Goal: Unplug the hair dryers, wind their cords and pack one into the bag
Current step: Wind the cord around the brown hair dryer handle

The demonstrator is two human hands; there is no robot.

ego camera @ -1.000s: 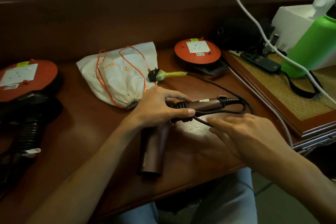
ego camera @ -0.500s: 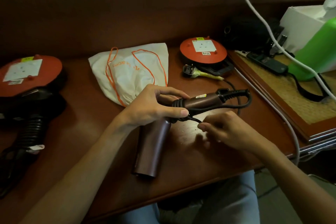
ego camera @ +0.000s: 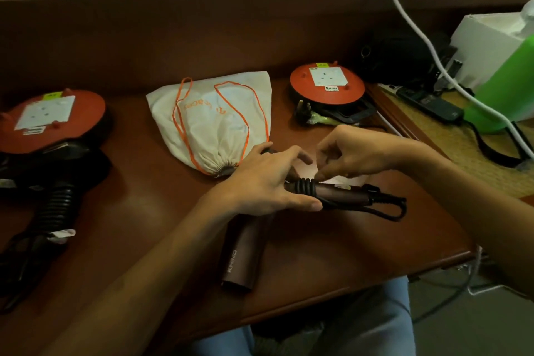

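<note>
- A polished reddish-brown wooden desk (ego camera: 138, 211) stands against a dark panelled wall.
- A brown tubular hair dryer (ego camera: 245, 251) lies near the front edge, its black cord (ego camera: 306, 186) coiled round the handle.
- The left hand (ego camera: 260, 182) clasps the handle.
- The right hand (ego camera: 352, 153) pinches the cord.
- A white drawstring cloth bag (ego camera: 213, 115) lies just behind.

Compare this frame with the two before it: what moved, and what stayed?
The right hand rose from below the handle to above it, carrying the cord over into another turn. The plug slid back toward the right reel. The left hand kept gripping the brown dryer; the bag stayed put.
</note>
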